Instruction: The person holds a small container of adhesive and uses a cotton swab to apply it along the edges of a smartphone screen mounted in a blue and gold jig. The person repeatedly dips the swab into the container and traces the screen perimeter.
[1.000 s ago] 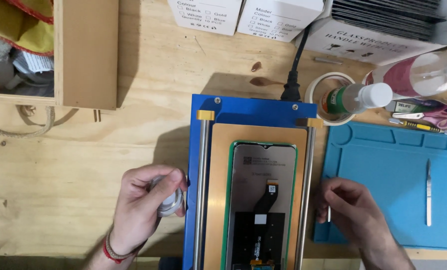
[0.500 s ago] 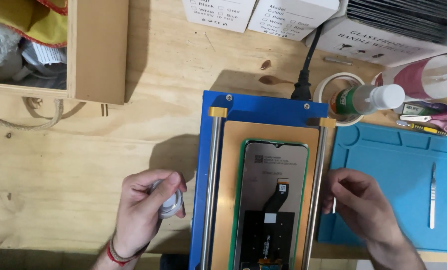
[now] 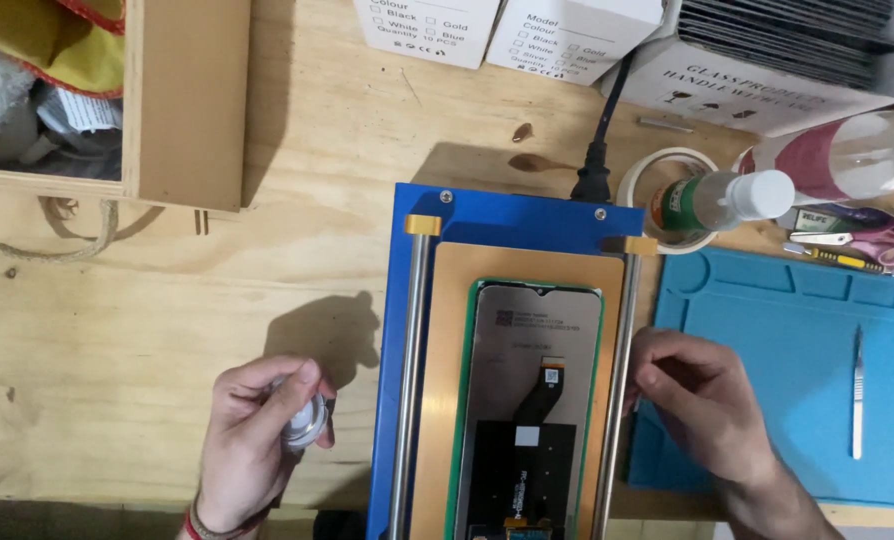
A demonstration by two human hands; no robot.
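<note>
While left hand (image 3: pixel 252 440) grips spool (image 3: pixel 305 425), phone screen (image 3: pixel 530 400) rightward

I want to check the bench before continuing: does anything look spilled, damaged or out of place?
Nothing is clearly damaged. Two dark stains mark the wooden table above the blue machine, possibly drips.

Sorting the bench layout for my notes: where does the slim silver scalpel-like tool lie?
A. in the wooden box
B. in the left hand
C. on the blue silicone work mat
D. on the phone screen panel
C: the slim silver scalpel-like tool lies alone on the blue silicone work mat, right of the right hand.
</note>
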